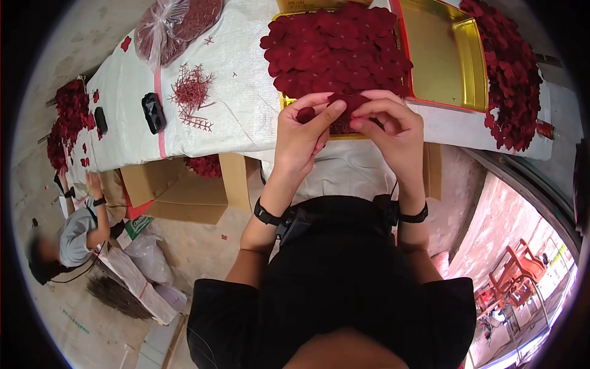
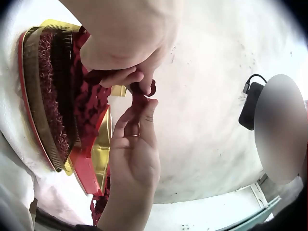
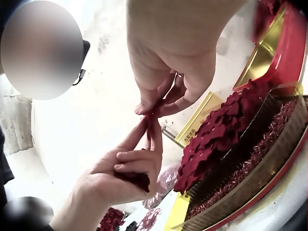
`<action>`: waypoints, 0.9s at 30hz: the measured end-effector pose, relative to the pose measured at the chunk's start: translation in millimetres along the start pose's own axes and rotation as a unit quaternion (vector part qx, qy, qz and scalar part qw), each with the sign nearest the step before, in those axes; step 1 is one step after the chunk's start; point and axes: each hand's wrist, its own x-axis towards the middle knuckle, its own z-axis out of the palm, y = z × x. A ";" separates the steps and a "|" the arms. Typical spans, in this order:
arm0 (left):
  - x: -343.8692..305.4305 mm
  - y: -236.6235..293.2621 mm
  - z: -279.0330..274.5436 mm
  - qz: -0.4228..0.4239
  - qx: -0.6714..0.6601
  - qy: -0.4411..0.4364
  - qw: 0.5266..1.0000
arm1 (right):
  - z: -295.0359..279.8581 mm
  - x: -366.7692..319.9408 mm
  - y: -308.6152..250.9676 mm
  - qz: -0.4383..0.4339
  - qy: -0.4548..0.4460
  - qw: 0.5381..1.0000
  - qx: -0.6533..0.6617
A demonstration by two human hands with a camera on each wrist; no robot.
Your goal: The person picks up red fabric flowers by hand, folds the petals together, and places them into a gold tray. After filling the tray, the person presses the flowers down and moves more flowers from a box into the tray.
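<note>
White sheeting (image 1: pixel 236 120) covers a long work table, creased and crossed on the left by a pink stripe. Under its near left edge lies a cardboard box (image 1: pixel 190 212) on a pale floor. Another person (image 1: pixel 80 230), in a grey top, is beside the left end of the table, and a reddish chair (image 1: pixel 522 267) stands at the near right.

One dark red piece (image 3: pixel 152 114), soft-looking and thin, is held up above the table's near edge, in front of the stacked flowers. The left hand (image 1: pixel 301 135) pinches it between thumb and fingers, with more red petals (image 3: pixel 137 182) tucked under its curled fingers. The right hand (image 1: pixel 393 120) has thumb and fingertips together on the same piece.

Just beyond the hands, a gold-rimmed tray (image 3: pixel 293 89) with a see-through near wall holds red stems (image 3: pixel 260 154) on its near side; deep red flowers (image 1: pixel 338 49) overlap in a thick pile on the far side. Right of it is a red tin (image 1: pixel 445 58) with a shiny gold inside. At the far left, a clear plastic bag (image 1: pixel 184 24) is filled with reddish bits. Loose stems (image 1: pixel 192 92) lie near it, beside a black object (image 1: pixel 153 113). Petal heaps (image 1: pixel 507 80) cover both ends of the table.
</note>
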 end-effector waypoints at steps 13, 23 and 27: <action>-9.1 4.0 6.5 0.080 0.144 0.021 0.986 | -4.0 0.8 2.6 -0.023 0.027 0.996 -0.085; -10.9 3.1 8.0 0.124 0.200 0.012 0.972 | -3.8 0.9 5.4 -0.034 0.021 0.997 -0.065; -11.3 3.4 8.1 0.123 0.206 0.015 0.971 | -2.0 0.5 8.8 -0.035 0.032 0.997 -0.054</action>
